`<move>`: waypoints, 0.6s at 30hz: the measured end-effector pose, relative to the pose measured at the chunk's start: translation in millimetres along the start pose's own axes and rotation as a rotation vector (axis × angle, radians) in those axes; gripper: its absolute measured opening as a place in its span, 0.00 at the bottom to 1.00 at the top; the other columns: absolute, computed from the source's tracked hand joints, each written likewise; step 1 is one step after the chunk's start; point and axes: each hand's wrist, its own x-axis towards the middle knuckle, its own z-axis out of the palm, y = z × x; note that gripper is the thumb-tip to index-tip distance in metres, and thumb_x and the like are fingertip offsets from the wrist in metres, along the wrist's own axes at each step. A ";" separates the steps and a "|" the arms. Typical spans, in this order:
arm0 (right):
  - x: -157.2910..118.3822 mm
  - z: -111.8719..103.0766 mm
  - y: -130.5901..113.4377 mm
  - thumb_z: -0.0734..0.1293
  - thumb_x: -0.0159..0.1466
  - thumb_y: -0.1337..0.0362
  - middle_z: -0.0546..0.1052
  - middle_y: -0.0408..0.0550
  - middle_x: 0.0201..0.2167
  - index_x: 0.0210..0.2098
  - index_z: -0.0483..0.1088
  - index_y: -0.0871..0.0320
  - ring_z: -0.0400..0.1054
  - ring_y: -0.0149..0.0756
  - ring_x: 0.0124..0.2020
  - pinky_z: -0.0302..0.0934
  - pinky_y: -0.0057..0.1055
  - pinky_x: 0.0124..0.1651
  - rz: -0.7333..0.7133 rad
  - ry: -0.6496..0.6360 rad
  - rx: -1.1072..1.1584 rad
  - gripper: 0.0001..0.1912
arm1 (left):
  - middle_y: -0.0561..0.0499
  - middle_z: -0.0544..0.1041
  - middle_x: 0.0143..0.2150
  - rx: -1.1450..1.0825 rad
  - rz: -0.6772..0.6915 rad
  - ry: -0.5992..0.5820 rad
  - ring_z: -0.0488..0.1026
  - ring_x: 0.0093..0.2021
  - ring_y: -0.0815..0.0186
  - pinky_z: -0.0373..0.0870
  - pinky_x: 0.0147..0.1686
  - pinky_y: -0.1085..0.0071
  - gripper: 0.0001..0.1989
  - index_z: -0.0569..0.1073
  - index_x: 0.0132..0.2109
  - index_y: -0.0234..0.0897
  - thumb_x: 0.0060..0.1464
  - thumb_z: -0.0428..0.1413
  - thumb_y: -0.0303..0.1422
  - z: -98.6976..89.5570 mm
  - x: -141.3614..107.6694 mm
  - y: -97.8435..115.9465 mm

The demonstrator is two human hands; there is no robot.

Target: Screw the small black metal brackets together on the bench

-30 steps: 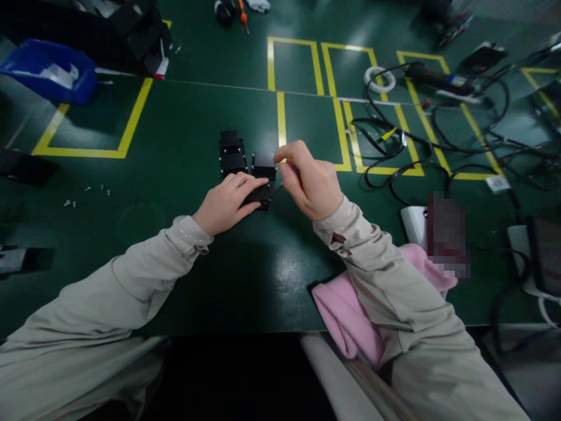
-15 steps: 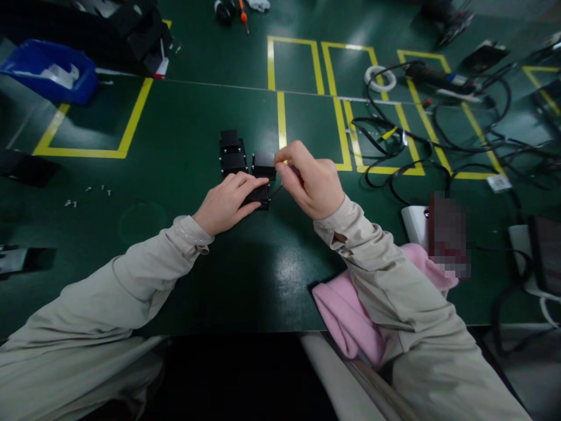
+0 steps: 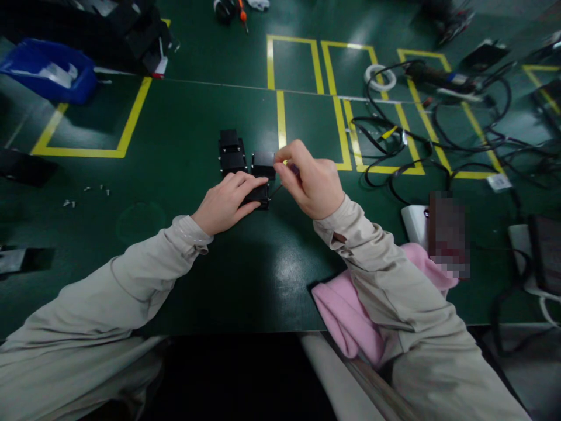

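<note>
My left hand (image 3: 230,202) presses a small black block (image 3: 263,197) against the green table, its thumb on the near side and its fingers over the top. My right hand (image 3: 310,180) is closed around a screwdriver (image 3: 276,192) whose thin shaft slants down to the block's right side. Most of the handle is hidden in the fist. At the shaft's tip, a small screw head (image 3: 269,199) seems to show on the block. Just beyond the fingers lie another black block (image 3: 263,162) and a longer stepped black assembly (image 3: 232,153), both with small silver screws on their sides.
Several loose screws (image 3: 69,203) lie at left. A blue bin (image 3: 52,70) stands at the far left. Black cables (image 3: 390,131) and a white tape ring (image 3: 380,78) spread at right. A pink cloth (image 3: 346,316) lies under my right forearm by the table's near edge.
Both hands stay almost in place. The screwdriver has turned or tilted slightly in my right hand; the blocks have not visibly moved.
</note>
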 end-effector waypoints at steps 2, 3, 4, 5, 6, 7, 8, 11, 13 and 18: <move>0.1 0.4 0.0 0.44 0.73 0.56 0.76 0.45 0.34 0.50 0.68 0.59 0.70 0.26 0.29 0.60 0.25 0.36 -0.008 0.013 -0.007 0.26 | 0.42 0.72 0.56 0.001 -0.001 -0.004 0.69 0.53 0.54 0.71 0.52 0.56 0.23 0.65 0.65 0.36 0.65 0.52 0.36 -0.2 0.0 0.0; 0.0 0.6 0.1 0.44 0.73 0.58 0.76 0.45 0.33 0.50 0.68 0.59 0.70 0.26 0.28 0.59 0.26 0.36 -0.012 0.024 -0.010 0.25 | 0.42 0.72 0.56 0.003 -0.002 -0.006 0.69 0.53 0.54 0.72 0.52 0.56 0.23 0.65 0.65 0.36 0.65 0.52 0.36 -0.3 0.0 0.0; 0.0 0.8 0.3 0.44 0.73 0.59 0.76 0.44 0.33 0.50 0.68 0.59 0.69 0.26 0.27 0.59 0.26 0.36 -0.016 0.034 -0.012 0.25 | 0.42 0.72 0.56 0.005 -0.003 -0.004 0.69 0.53 0.54 0.72 0.52 0.57 0.23 0.65 0.65 0.36 0.65 0.52 0.36 -0.4 0.0 0.1; 0.0 0.9 0.6 0.44 0.73 0.59 0.76 0.44 0.33 0.50 0.68 0.59 0.69 0.26 0.27 0.59 0.26 0.35 -0.019 0.041 -0.012 0.25 | 0.42 0.72 0.56 0.006 -0.002 -0.003 0.69 0.53 0.54 0.72 0.52 0.57 0.23 0.65 0.65 0.36 0.65 0.52 0.36 -0.4 0.0 0.1; -0.1 0.8 0.8 0.44 0.73 0.58 0.76 0.44 0.32 0.49 0.69 0.59 0.68 0.26 0.27 0.58 0.26 0.35 -0.021 0.046 -0.011 0.25 | 0.42 0.72 0.56 0.008 -0.002 -0.002 0.70 0.53 0.54 0.72 0.52 0.57 0.23 0.65 0.65 0.36 0.65 0.52 0.36 -0.4 0.0 0.2; -0.2 0.7 1.2 0.44 0.73 0.56 0.76 0.43 0.31 0.48 0.69 0.59 0.68 0.25 0.26 0.57 0.25 0.34 -0.022 0.048 -0.011 0.26 | 0.42 0.72 0.56 0.008 -0.002 0.000 0.70 0.53 0.54 0.72 0.52 0.57 0.23 0.65 0.65 0.36 0.66 0.52 0.36 -0.3 0.0 0.2; -0.3 0.5 1.4 0.45 0.73 0.53 0.75 0.42 0.30 0.47 0.69 0.59 0.67 0.25 0.26 0.56 0.25 0.33 -0.022 0.047 -0.013 0.27 | 0.42 0.72 0.56 0.009 -0.002 0.002 0.70 0.53 0.54 0.72 0.52 0.57 0.23 0.66 0.65 0.36 0.66 0.52 0.36 -0.3 0.1 0.2; -0.5 0.0 1.5 0.45 0.73 0.49 0.74 0.41 0.26 0.45 0.70 0.58 0.66 0.25 0.24 0.55 0.25 0.32 -0.017 0.048 -0.031 0.28 | 0.41 0.72 0.56 0.007 -0.003 0.001 0.70 0.53 0.54 0.72 0.52 0.57 0.23 0.66 0.65 0.36 0.66 0.52 0.36 -0.1 0.2 0.3; -0.6 -0.1 1.0 0.45 0.73 0.53 0.75 0.42 0.27 0.48 0.70 0.58 0.67 0.26 0.24 0.56 0.25 0.32 -0.017 0.053 -0.030 0.27 | 0.41 0.72 0.56 0.004 -0.005 -0.001 0.69 0.53 0.53 0.72 0.52 0.56 0.23 0.66 0.65 0.36 0.66 0.51 0.36 -0.2 0.2 0.4; -0.3 -1.0 0.1 0.46 0.72 0.58 0.77 0.44 0.33 0.52 0.68 0.60 0.70 0.26 0.28 0.58 0.25 0.34 -0.024 0.050 0.006 0.24 | 0.42 0.72 0.56 -0.010 -0.009 0.001 0.69 0.53 0.53 0.71 0.52 0.56 0.23 0.65 0.65 0.37 0.66 0.51 0.36 0.0 0.2 0.4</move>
